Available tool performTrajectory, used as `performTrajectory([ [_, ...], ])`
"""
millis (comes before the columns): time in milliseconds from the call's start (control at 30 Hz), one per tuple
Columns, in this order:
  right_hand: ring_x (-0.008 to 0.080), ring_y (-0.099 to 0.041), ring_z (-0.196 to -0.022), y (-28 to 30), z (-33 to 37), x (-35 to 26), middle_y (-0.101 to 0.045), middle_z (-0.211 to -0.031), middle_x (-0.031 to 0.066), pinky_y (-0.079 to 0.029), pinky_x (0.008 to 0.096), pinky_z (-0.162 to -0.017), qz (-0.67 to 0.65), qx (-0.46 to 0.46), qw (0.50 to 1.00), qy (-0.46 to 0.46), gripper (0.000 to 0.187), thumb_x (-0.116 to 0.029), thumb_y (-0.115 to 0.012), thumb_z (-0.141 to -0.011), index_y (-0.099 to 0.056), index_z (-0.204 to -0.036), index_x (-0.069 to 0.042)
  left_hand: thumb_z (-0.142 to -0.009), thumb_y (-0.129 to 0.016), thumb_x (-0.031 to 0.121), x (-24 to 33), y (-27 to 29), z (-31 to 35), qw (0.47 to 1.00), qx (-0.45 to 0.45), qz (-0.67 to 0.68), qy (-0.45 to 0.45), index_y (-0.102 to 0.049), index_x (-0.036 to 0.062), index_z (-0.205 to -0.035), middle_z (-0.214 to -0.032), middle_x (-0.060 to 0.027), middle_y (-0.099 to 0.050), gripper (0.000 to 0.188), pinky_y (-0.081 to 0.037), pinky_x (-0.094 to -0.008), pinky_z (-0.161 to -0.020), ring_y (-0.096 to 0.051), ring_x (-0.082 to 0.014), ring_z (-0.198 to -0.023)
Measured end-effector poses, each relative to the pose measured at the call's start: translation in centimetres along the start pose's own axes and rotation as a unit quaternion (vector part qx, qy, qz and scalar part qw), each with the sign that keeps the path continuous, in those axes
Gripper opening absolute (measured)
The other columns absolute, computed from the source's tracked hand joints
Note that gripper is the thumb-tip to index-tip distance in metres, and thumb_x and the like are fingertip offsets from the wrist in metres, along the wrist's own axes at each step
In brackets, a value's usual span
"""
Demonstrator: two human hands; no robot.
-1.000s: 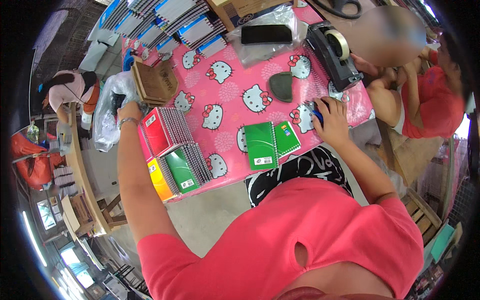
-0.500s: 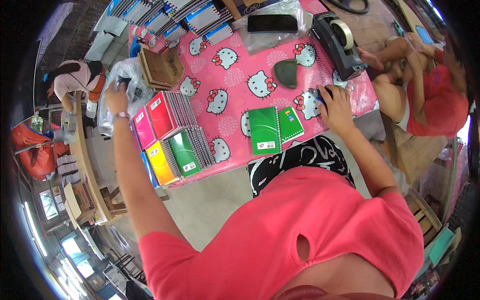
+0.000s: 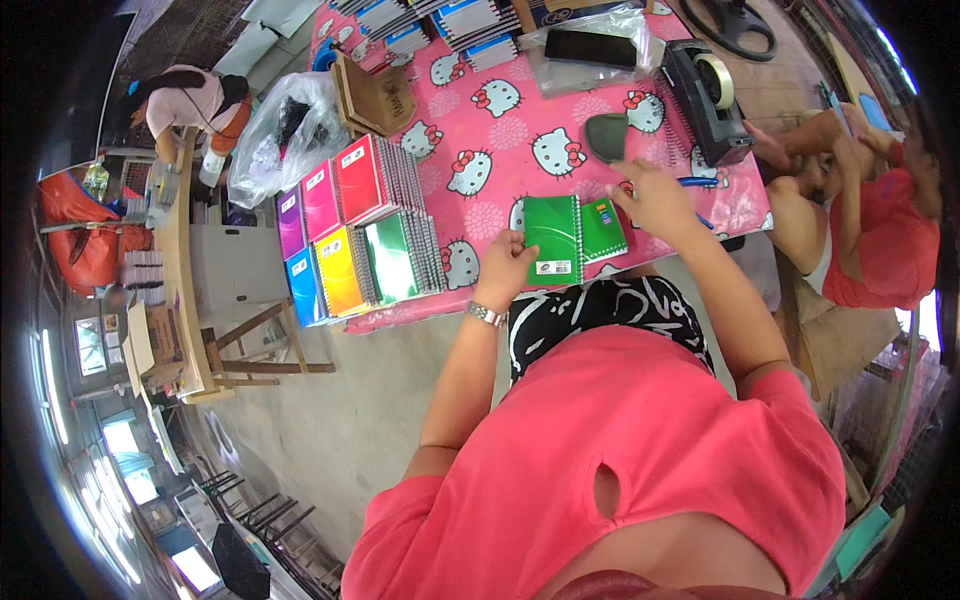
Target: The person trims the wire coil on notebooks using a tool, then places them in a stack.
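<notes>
A green spiral notebook (image 3: 551, 236) lies at the table's front edge, with a smaller green notebook (image 3: 604, 229) against its right side. My left hand (image 3: 508, 268) is at the larger notebook's left edge, its fingers curled and pressed to the cover's edge. Over the right side of the smaller notebook hovers my right hand (image 3: 655, 203), fingers apart and nothing in them. Just right of that hand lies a blue-handled tool (image 3: 697, 182), partly hidden by it. Beyond my fingertips rests a dark green rounded piece (image 3: 605, 137).
Stacks of coloured spiral notebooks (image 3: 362, 236) stand at the table's left. Behind them are a clear plastic bag (image 3: 290, 140) and a brown box (image 3: 372, 97). A black tape dispenser (image 3: 705, 105) and a phone (image 3: 590, 48) are farther back. A seated person (image 3: 880, 220) is at right.
My left hand has come from the plastic bag to the green notebook. My right hand has let go of the blue-handled tool and moved toward the smaller notebook. The view has shifted.
</notes>
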State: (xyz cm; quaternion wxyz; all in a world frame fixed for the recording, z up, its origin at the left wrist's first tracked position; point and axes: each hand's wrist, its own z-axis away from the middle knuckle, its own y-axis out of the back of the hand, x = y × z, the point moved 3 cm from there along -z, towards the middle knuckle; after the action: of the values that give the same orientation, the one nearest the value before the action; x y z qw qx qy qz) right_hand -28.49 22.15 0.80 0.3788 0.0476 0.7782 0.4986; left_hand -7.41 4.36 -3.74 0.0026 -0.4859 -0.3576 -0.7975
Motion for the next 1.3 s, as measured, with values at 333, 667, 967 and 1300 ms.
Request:
performTrajectory([
  [333,0.0388,-0.061,-0.096,1.7,0.9,0.7,-0.061,-0.104,0.0196,-0.049,0.0446,-0.082,-0.058,0.007,0.998,0.003,0.038,-0.026,-0.067,-0.084,-0.062,-0.113,-0.001,-0.076,-0.062,0.003,10.4,16.4,6.1,0.959,0.107,-0.221,-0.140,-0.064,0.0042,-0.093,-0.092,-0.0081,-0.065,0.017,-0.048,-0.0396,-0.083,-0.062,-0.0285,-0.086],
  [667,0.0403,-0.062,-0.093,2.7,-4.5,3.7,-0.061,-0.103,0.0215,-0.049,0.0464,-0.081,0.009,0.069,0.997,-0.036,0.032,-0.022,-0.065,-0.084,-0.064,-0.110,-0.002,-0.078,-0.056,0.000,2.2,18.9,3.3,0.827,0.090,-0.490,-0.261,-0.064,0.0050,-0.108,-0.134,-0.0136,-0.052,0.031,-0.029,-0.0490,-0.114,-0.040,-0.0336,-0.133],
  [967,0.0359,-0.066,-0.091,-0.3,-7.7,9.7,-0.061,-0.102,0.0207,-0.054,0.0464,-0.075,0.263,0.084,0.958,-0.084,0.020,-0.016,-0.059,-0.087,-0.058,-0.101,-0.002,-0.088,-0.053,0.008,-2.5,15.7,6.4,0.848,0.174,-0.485,-0.127,-0.051,0.0056,-0.131,-0.135,-0.0145,-0.051,0.043,-0.026,-0.0510,-0.114,-0.044,-0.0306,-0.130],
  [1300,0.0365,-0.068,-0.086,2.4,-7.3,8.1,-0.066,-0.097,0.0181,-0.055,0.0466,-0.070,0.264,0.042,0.950,-0.158,0.016,-0.014,-0.051,-0.090,-0.060,-0.099,-0.003,-0.086,-0.060,0.013,1.7,9.8,4.6,0.856,0.202,-0.415,-0.232,-0.058,0.0046,-0.119,-0.126,-0.0156,-0.056,0.035,-0.037,-0.0497,-0.103,-0.049,-0.0363,-0.121],
])
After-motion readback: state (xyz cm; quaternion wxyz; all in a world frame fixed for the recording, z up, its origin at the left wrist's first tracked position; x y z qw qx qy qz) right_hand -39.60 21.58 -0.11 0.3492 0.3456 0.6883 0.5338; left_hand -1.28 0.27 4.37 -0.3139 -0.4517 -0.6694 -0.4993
